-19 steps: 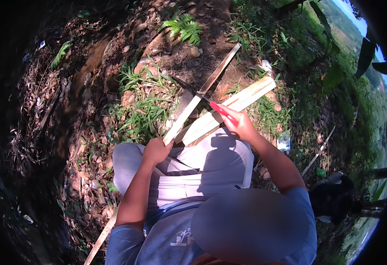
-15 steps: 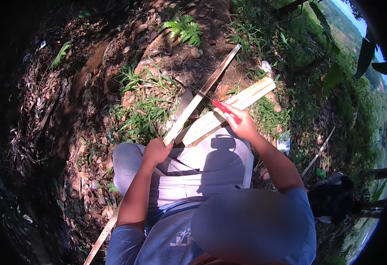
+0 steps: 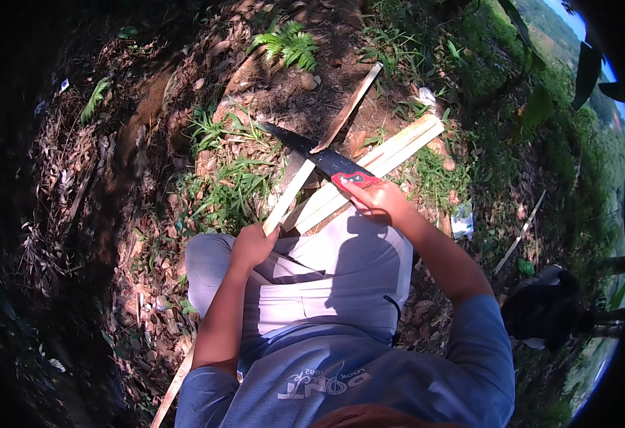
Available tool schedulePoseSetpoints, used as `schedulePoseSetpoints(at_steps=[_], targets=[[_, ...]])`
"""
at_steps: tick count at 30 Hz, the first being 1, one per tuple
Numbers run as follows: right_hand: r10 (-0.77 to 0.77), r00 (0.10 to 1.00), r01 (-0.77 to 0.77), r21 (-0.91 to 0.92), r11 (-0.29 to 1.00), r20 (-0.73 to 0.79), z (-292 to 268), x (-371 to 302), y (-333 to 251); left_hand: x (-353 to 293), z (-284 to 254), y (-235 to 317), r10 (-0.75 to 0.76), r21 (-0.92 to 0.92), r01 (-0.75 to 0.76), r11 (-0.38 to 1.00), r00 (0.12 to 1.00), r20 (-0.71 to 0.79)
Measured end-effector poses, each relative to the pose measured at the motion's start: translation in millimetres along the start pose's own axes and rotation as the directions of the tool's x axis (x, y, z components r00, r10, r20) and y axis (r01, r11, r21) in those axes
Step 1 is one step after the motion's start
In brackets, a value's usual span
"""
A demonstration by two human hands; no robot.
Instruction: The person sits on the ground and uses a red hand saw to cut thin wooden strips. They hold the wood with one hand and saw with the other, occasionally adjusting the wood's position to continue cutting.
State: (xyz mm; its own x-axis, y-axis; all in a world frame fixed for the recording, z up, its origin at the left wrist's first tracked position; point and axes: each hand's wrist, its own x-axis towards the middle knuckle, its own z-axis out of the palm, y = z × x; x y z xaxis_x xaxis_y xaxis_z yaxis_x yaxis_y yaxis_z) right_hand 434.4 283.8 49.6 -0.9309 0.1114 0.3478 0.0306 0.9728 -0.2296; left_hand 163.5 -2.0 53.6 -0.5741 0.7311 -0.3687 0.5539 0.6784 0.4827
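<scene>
My left hand (image 3: 253, 246) is closed round the near end of a pale, narrow wooden strip (image 3: 289, 194), just above my left knee. The strip slants away to the upper right; its far part shows a brown face. My right hand (image 3: 386, 202) grips the red handle of a hand saw (image 3: 301, 144). The saw's dark, tapering blade lies across the middle of the strip, its broad side facing up and its tip pointing to the upper left. The blade's teeth are too small to make out. Under my right hand lie several pale wooden strips (image 3: 401, 148), side by side.
My crossed legs (image 3: 284, 299) are near the strips. Grass tufts (image 3: 230, 189), a fern (image 3: 287, 46) and dry leaves cover the ground. A thin stick (image 3: 519, 232) lies to the right, near a dark shape (image 3: 544, 307). Another strip (image 3: 174, 385) is at lower left.
The saw has turned from edge-on to broad side up, its blade now plainly seen across the strip. My right hand has moved slightly nearer to me. The left hand stays on the strip.
</scene>
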Motion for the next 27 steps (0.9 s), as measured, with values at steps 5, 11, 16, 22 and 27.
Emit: schedulePoseSetpoints(at_steps=[5,11,16,22,27], targets=[[0.558,0.820,-0.443,0.476,0.760,-0.128,-12.1,23.8,-21.6,-2.3,-1.8,-2.2,0.000,-0.011,0.000,1.000,1.000,0.006],[0.631,0.721,-0.287,0.704,0.649,-0.288,9.9,16.2,-11.1,3.9,4.0,-1.5,0.053,-0.072,-0.053,0.996,0.999,0.000],[0.086,0.979,-0.095,-0.041,0.995,-0.187,-13.0,17.6,-40.0,4.3,0.6,-9.5,0.031,-0.095,-0.028,0.995,0.999,0.024],[-0.063,0.994,0.082,-0.233,0.969,0.086,-0.5,-3.0,3.9,0.6,0.2,-7.0,0.011,-0.132,-0.007,0.991,1.000,0.029],[0.037,0.994,-0.046,-0.085,0.995,-0.103,10.1,3.4,11.9,5.1,1.6,-6.2,0.021,-0.062,-0.021,0.998,1.000,-0.003]])
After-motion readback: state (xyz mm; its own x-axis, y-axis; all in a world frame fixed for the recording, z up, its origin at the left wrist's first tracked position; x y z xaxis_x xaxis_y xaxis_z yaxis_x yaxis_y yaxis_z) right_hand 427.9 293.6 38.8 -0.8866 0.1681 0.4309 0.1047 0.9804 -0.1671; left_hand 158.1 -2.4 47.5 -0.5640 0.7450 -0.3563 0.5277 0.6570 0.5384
